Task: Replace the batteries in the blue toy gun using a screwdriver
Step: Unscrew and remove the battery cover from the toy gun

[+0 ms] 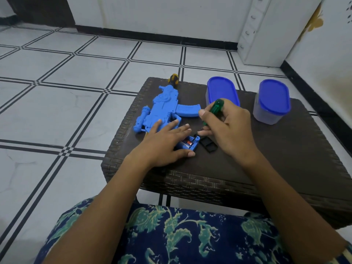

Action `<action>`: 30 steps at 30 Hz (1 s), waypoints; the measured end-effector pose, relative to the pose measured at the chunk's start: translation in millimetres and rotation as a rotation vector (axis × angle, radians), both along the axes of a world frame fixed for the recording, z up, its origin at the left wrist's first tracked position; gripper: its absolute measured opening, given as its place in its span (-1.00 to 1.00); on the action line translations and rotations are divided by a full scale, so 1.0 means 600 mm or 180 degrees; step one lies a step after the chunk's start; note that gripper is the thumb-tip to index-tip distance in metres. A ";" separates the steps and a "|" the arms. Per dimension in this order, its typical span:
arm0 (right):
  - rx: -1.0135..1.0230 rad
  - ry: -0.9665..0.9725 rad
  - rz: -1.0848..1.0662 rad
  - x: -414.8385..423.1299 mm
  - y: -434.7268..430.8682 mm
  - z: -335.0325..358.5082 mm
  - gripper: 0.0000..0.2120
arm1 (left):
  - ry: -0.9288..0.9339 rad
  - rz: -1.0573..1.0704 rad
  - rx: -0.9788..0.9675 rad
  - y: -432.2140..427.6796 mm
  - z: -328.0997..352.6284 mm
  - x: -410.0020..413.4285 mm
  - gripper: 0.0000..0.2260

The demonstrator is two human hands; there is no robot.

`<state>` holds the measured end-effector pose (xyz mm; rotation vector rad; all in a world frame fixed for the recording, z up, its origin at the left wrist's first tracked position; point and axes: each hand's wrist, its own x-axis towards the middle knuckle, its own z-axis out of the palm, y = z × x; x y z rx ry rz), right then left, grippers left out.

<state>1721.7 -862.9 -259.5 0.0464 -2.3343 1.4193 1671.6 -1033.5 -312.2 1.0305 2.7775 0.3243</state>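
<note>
Gripping one green screwdriver (pixel 213 111), right hand (pixel 226 130); left hand (pixel 165 143) flat, empty, on one blue toy gun (pixel 163 105).

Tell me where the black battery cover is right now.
In the head view, the black battery cover lies on the brown wicker table, just right of the toy gun's open battery compartment and partly under the right hand holding the green screwdriver.

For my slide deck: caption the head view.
Left hand steadies blue toy gun; right hand works green screwdriver in open battery compartment.
</note>
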 end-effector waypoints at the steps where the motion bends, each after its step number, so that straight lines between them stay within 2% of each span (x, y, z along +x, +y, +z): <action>1: 0.0184 0.0014 0.0032 -0.001 -0.001 -0.003 -0.82 | -0.0004 -0.0001 0.0007 0.000 0.000 0.000 -0.33; 6: 0.1157 0.0011 -0.0034 -0.006 -0.007 -0.011 -0.74 | 0.0002 0.0001 0.0019 0.000 0.000 -0.001 -0.33; 9: 0.1533 -0.0382 -0.0078 -0.009 -0.012 -0.015 -0.68 | -0.0006 -0.0019 0.0003 0.001 0.002 0.001 -0.35; 11: 0.1307 -0.0734 0.0004 -0.011 -0.013 -0.018 -0.68 | 0.0004 -0.0033 -0.0032 0.002 0.002 0.002 -0.36; 13: 0.0771 -0.1019 0.0087 -0.012 -0.012 -0.015 -0.74 | 0.0009 -0.0027 -0.0077 0.002 0.001 0.003 -0.37; 17: -0.0213 -0.1216 0.0062 -0.005 -0.003 -0.010 -0.82 | -0.0067 0.0021 -0.0143 0.005 -0.004 0.002 -0.38; 21: -0.0540 -0.1133 -0.0049 -0.006 0.004 -0.012 -0.81 | -0.0203 0.0166 0.0094 0.009 -0.003 -0.001 -0.47; 26: -0.0757 -0.1242 0.0058 -0.009 0.010 -0.017 -0.79 | 0.0178 0.0327 0.0288 0.019 -0.003 0.003 -0.60; 30: -0.1239 -0.1298 0.0025 -0.009 0.017 -0.011 -0.78 | 0.0186 0.0298 0.0382 0.021 0.002 -0.001 -0.66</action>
